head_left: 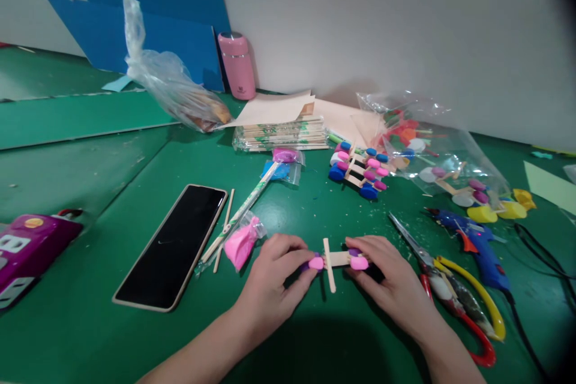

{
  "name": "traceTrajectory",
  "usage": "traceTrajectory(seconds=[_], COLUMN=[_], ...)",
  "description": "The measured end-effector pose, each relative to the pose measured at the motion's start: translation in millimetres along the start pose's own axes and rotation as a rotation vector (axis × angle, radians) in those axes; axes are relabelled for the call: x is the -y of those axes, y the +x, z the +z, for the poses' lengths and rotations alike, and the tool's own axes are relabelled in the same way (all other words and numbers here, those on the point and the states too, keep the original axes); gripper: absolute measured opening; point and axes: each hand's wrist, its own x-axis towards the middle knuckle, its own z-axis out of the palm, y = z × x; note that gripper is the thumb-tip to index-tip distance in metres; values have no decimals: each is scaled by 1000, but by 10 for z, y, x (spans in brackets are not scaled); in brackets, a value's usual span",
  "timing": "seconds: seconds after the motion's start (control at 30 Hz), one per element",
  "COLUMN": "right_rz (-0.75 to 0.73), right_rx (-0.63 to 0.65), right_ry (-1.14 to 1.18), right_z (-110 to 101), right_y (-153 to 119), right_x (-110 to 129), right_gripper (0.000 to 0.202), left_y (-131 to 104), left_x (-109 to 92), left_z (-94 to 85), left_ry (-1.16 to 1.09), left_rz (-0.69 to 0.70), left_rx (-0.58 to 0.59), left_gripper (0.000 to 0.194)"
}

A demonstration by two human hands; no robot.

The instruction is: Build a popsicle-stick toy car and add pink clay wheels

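Note:
Between my two hands is a small craft-stick model (339, 259) with pink and purple clay pieces at both ends and a short stick lying across it. My left hand (281, 276) pinches its left end, at the pink and purple clay. Fingers of my right hand (387, 270) close round the right end in the same way. Just beyond my left hand lies a bag of pink clay (242, 243). Scissors (443, 282) with a red and a yellow handle rest to the right of my right hand, beside a blue glue gun (479, 246).
A phone (173, 246) lies at left, near loose sticks (224, 231) and a purple power strip (36, 255). Farther back are finished-looking stick models (357, 171), packed sticks (281, 134), a pink bottle (237, 66) and plastic bags (171, 87). A black cord (524, 330) trails at right.

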Motion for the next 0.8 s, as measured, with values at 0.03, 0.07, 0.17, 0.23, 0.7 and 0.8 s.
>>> traceTrajectory(seconds=[0.03,0.07,0.17,0.23,0.7,0.8], right_rz=[3,6,7,6,3,6], right_rx=[3,5,0,-6,-11,-6], right_ry=[0,0,3,2,11,12], right_z=[0,-1,-1,-1,0,5], right_y=[1,2,9,16,-4,-4], right_x=[4,8,14,13,12,9], right_gripper=[32,32,32,32,32,32], left_y=[-7,-18,-74,-122,-214,-181], left_x=[-5,-10,-18,-18,-35,-37], left_z=[-4,-10,-41,-65,-65,-52], left_ry=[9,26,135,235,479,410], left_rz=[3,15,103,169,228,185], left_rx=[-7,-16,-39,-17,84,20], left_gripper=[16,18,22,25,30,30])
